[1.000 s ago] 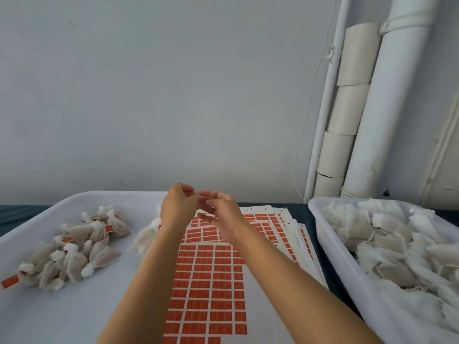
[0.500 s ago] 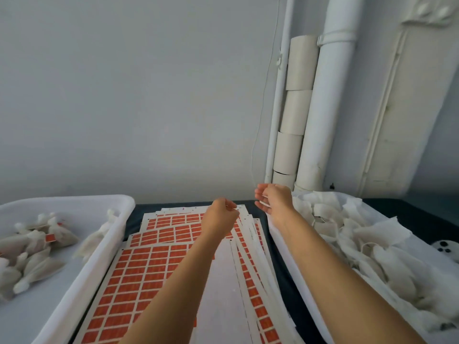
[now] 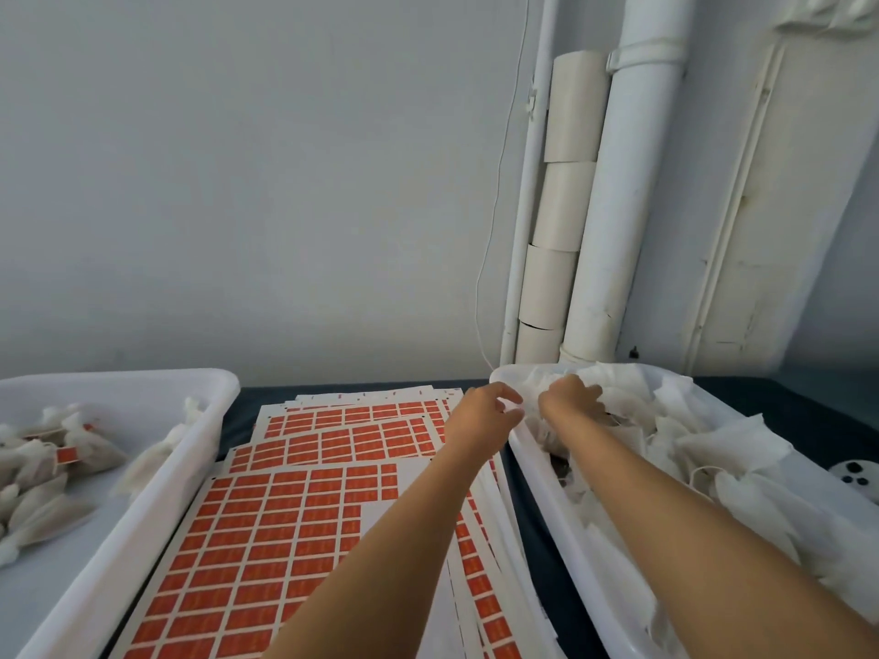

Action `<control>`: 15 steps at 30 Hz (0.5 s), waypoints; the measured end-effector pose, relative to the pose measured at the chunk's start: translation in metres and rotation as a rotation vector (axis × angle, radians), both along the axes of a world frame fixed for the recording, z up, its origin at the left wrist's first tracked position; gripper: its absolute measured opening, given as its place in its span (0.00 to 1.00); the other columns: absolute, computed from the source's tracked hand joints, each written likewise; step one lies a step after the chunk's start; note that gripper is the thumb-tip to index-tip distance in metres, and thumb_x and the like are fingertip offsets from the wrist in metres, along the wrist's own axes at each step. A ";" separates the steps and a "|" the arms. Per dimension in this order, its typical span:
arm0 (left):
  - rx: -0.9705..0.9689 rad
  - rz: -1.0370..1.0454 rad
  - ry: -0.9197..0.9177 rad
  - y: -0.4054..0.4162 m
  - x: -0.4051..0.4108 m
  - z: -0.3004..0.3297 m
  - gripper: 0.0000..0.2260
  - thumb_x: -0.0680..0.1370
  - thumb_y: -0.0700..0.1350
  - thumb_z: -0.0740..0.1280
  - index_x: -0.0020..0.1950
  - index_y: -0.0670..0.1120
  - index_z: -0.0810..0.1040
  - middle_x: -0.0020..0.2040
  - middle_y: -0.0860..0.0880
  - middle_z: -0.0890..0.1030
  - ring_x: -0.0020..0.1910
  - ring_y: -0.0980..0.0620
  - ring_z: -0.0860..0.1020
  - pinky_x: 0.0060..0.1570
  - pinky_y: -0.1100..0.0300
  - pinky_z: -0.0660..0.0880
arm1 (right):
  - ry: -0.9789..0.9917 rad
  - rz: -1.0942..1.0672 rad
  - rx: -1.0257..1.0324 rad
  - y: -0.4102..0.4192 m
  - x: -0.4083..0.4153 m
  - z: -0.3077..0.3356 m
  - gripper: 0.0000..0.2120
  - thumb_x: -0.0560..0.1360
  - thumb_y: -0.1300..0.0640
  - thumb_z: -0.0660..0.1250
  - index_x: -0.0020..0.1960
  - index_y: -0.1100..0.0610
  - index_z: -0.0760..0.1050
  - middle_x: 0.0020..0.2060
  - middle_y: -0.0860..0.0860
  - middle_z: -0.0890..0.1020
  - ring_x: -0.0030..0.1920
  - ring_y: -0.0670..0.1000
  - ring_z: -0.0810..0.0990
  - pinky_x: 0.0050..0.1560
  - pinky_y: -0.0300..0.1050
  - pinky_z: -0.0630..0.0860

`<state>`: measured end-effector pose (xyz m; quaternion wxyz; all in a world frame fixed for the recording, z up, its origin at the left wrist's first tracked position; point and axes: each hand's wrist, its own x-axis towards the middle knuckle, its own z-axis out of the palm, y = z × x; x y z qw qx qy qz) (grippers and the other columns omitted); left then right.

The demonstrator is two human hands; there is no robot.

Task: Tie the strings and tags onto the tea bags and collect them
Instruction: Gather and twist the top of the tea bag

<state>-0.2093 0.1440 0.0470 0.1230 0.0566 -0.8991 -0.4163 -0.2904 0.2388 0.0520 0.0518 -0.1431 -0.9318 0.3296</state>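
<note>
Now, step in hand: it looks like fetching a fresh bag to be strung and tagged.
Right hand: the right hand (image 3: pixel 568 397) is down in the far left corner of the right bin (image 3: pixel 532 449), knuckles up, fingers curled into the heap; I cannot tell whether they have closed on a bag.
Left hand: the left hand (image 3: pixel 485 411) hovers just left of that bin's rim, fingers loosely curled with thumb and forefinger nearly meeting; something thin may be pinched there, but it is too fine to call.
Task's thing: the untagged tea bags (image 3: pixel 713 449) fill the right bin, a loose white heap running from far to near along the bin's length.
The key relation: the bags lie right under the right fingers and just to the right of the left hand, so the right hand is plainly the nearer one; the left would have to cross the rim.
Bag axis: in that crumpled heap no single bag's long axis can be read.
Tags: the tag sheets (image 3: pixel 304 497) lie fanned in the middle, orange rows, under the left forearm.
Collected pile: finished tea bags (image 3: pixel 43 463), one with an orange tag showing, sit in the left bin (image 3: pixel 157 497), well apart from both hands.
Next call: judging by this, a lift from the corner, then back across to the middle.
</note>
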 end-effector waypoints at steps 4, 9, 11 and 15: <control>-0.002 0.021 -0.002 0.002 -0.008 -0.006 0.12 0.76 0.50 0.68 0.60 0.52 0.76 0.61 0.47 0.75 0.53 0.50 0.77 0.52 0.56 0.78 | -0.024 -0.015 -0.052 -0.001 -0.007 -0.005 0.29 0.74 0.57 0.65 0.70 0.59 0.57 0.65 0.62 0.64 0.64 0.61 0.67 0.61 0.54 0.68; 0.051 0.037 0.015 -0.001 -0.015 -0.013 0.14 0.75 0.50 0.70 0.60 0.52 0.75 0.60 0.48 0.75 0.53 0.50 0.77 0.51 0.56 0.79 | 0.070 0.026 -0.049 0.008 -0.012 -0.015 0.25 0.77 0.63 0.58 0.73 0.60 0.57 0.63 0.61 0.72 0.61 0.61 0.72 0.59 0.55 0.71; 0.091 0.036 0.023 -0.003 -0.016 -0.015 0.16 0.75 0.50 0.70 0.61 0.51 0.74 0.60 0.48 0.76 0.51 0.52 0.77 0.48 0.58 0.79 | 0.141 0.074 -0.058 0.011 -0.010 -0.017 0.24 0.77 0.63 0.59 0.72 0.59 0.61 0.62 0.59 0.75 0.60 0.61 0.74 0.58 0.53 0.73; 0.290 0.030 0.064 -0.007 -0.015 -0.013 0.18 0.75 0.48 0.70 0.64 0.50 0.71 0.60 0.48 0.77 0.49 0.53 0.76 0.37 0.67 0.73 | 0.406 0.023 -0.235 0.000 0.006 -0.006 0.12 0.76 0.57 0.66 0.53 0.66 0.74 0.49 0.60 0.80 0.48 0.59 0.77 0.46 0.48 0.71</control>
